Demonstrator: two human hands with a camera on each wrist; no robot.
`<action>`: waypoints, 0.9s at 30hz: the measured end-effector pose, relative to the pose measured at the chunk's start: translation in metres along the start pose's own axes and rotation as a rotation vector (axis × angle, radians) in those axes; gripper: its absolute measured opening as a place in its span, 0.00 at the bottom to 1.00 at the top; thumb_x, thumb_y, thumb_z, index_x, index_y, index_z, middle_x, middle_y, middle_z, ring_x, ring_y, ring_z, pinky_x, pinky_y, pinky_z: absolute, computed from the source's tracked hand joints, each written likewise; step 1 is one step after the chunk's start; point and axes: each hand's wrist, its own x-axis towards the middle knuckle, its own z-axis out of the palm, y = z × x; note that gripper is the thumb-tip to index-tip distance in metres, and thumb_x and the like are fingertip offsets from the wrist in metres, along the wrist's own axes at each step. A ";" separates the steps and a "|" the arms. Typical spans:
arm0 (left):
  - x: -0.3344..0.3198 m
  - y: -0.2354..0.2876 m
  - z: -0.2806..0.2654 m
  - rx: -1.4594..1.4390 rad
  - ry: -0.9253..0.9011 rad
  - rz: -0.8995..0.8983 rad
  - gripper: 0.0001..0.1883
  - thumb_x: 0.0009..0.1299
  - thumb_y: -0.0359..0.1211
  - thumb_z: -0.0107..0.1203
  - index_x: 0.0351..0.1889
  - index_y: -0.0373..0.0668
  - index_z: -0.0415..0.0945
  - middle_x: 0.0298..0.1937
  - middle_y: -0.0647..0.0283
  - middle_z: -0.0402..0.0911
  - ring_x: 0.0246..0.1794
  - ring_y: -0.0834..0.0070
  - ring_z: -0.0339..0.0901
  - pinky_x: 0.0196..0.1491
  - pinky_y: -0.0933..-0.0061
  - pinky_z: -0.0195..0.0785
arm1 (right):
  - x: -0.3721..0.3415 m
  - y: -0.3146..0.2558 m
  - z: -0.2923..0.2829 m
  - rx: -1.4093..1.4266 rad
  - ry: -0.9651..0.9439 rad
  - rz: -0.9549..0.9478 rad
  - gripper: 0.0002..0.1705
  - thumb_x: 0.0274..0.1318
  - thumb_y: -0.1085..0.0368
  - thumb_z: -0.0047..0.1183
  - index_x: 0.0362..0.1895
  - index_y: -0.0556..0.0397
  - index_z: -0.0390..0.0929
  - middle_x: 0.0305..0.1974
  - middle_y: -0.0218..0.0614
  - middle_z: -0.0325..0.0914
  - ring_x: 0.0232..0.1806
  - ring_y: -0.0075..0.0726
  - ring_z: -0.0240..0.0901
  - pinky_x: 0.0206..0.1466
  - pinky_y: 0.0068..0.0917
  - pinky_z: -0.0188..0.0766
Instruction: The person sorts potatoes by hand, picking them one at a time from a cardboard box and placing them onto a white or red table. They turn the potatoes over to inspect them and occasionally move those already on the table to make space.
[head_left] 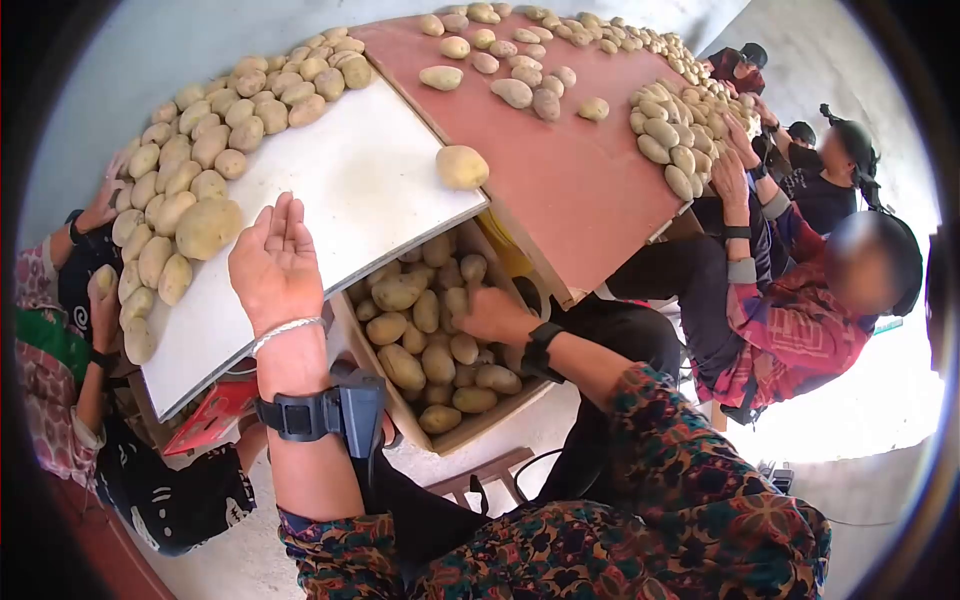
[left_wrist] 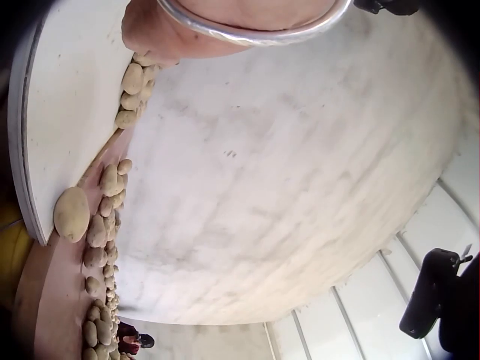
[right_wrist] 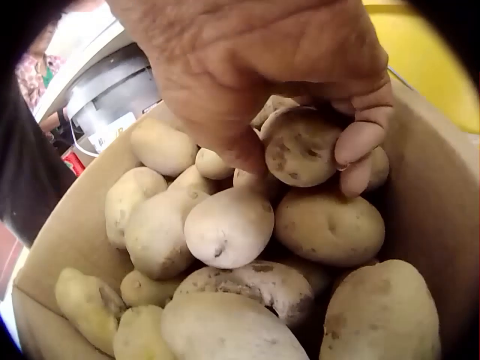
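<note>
My left hand (head_left: 277, 262) is held palm up with fingers extended, at the edge of the white board (head_left: 345, 165), holding nothing. Just left of it lies a large potato (head_left: 209, 229) at the front of a potato pile. In the left wrist view, part of the left hand (left_wrist: 217, 22) shows at the top. My right hand (head_left: 497, 317) reaches into a cardboard box (head_left: 432, 448) of potatoes. The right wrist view shows this hand (right_wrist: 262, 60) with thumb and fingers around a potato (right_wrist: 302, 146), above the others. A single potato (head_left: 462, 167) sits on the board's right corner.
A reddish-brown board (head_left: 570, 190) with scattered and piled potatoes (head_left: 660, 125) adjoins the white board on the right. People sit along the right side, and another person's hands touch the left pile. A yellow object (right_wrist: 427, 60) stands beside the box.
</note>
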 end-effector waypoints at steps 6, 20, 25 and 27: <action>-0.002 -0.005 -0.001 -0.029 0.004 -0.026 0.14 0.72 0.27 0.48 0.53 0.30 0.67 0.53 0.56 0.76 0.51 0.69 0.76 0.43 0.80 0.72 | -0.033 -0.059 -0.093 0.086 0.300 -0.169 0.30 0.49 0.52 0.53 0.47 0.64 0.63 0.34 0.60 0.78 0.39 0.63 0.77 0.43 0.51 0.74; 0.003 -0.005 -0.004 -0.031 -0.056 -0.053 0.14 0.72 0.27 0.49 0.53 0.30 0.68 0.51 0.58 0.77 0.50 0.71 0.77 0.43 0.80 0.71 | 0.042 -0.104 -0.136 -0.298 0.497 -0.244 0.27 0.53 0.49 0.55 0.44 0.60 0.68 0.29 0.46 0.79 0.33 0.51 0.80 0.36 0.45 0.76; 0.000 -0.002 -0.001 -0.023 -0.045 -0.034 0.14 0.72 0.27 0.49 0.53 0.30 0.68 0.51 0.57 0.77 0.48 0.71 0.77 0.43 0.80 0.71 | 0.031 -0.093 -0.136 -0.309 0.516 -0.293 0.27 0.50 0.51 0.57 0.46 0.59 0.69 0.31 0.44 0.80 0.33 0.49 0.80 0.34 0.42 0.75; 0.000 -0.003 -0.003 -0.038 -0.058 -0.038 0.14 0.72 0.27 0.49 0.53 0.30 0.68 0.51 0.57 0.77 0.49 0.70 0.77 0.43 0.80 0.71 | 0.033 -0.091 -0.132 -0.322 0.508 -0.278 0.28 0.51 0.50 0.57 0.46 0.59 0.68 0.32 0.45 0.80 0.33 0.50 0.80 0.34 0.43 0.76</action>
